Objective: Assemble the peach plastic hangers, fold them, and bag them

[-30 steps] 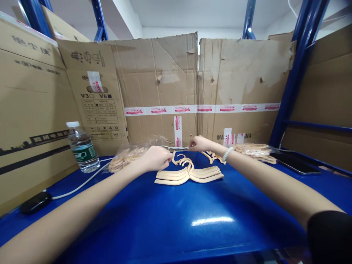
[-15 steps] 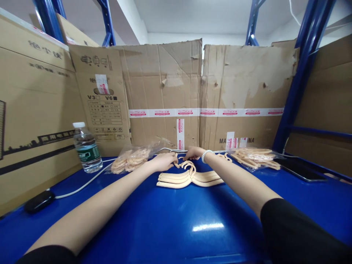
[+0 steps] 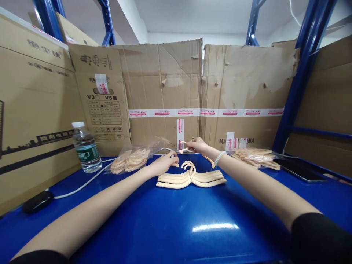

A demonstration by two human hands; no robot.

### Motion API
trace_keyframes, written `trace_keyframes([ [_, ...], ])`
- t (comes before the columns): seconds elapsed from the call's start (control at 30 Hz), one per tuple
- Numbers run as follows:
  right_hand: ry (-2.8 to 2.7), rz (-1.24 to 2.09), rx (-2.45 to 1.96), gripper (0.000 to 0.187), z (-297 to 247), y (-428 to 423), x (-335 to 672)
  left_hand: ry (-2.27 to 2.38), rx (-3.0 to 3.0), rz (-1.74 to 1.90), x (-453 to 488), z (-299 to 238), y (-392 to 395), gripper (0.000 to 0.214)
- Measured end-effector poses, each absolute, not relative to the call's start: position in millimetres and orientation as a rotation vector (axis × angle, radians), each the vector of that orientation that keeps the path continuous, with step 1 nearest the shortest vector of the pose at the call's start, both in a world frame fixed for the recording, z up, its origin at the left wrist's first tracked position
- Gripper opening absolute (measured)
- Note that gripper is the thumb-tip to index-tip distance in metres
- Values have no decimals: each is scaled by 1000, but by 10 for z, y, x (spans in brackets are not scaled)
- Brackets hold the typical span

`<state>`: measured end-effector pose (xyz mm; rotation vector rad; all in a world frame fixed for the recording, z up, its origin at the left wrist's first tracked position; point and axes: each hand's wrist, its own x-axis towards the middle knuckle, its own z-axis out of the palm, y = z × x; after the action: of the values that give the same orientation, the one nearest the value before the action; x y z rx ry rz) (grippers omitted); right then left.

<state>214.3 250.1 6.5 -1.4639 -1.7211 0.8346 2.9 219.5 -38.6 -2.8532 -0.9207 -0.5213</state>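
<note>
My right hand (image 3: 197, 145), with a white beaded band at the wrist, pinches a beige clothes hanger near its curved hook (image 3: 183, 148), raised above the back of the table. A beige bar (image 3: 209, 161) shows just left of that wrist; whether it belongs to the same hanger I cannot tell. My left hand (image 3: 165, 163) is closed, its fingertips curled on a small beige hanger piece (image 3: 175, 165), mostly hidden. In front of both hands lies a neat stack of beige hangers (image 3: 176, 181), hooks pointing away from me and arms spreading to both sides.
Clear bags of beige hangers lie at the left (image 3: 134, 161) and right (image 3: 254, 157). A water bottle (image 3: 86, 150), a black device (image 3: 38, 201) with a white cable, and a dark phone-like slab (image 3: 301, 170) rest on the blue table (image 3: 170, 227). Cardboard sheets (image 3: 165, 91) wall the back.
My right hand has risen slightly and now holds up a hanger by the hook area. The right forearm has swung right, uncovering the stack's right end. My left hand stays near its place.
</note>
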Motion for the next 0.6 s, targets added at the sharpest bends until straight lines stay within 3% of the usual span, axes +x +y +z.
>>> trace_keyframes([
  [0.2, -1595, 1027, -1059, 19, 115, 1648, 2405, -920, -2857, -964, 44, -270, 1594, 18],
  [0.3, -1452, 1184, -856, 26, 41, 1281, 2486, -863, -2994, -1365, 120, -280, 1298, 15],
  [0.47, -1335, 1248, -822, 36, -184, 1097, 2471, -1110, -3109, -1917, 293, -409, 1105, 7],
  [0.6, -1356, 1257, -855, 40, -299, 1098, 2424, -1288, -3127, -2062, 316, -478, 1082, 6],
])
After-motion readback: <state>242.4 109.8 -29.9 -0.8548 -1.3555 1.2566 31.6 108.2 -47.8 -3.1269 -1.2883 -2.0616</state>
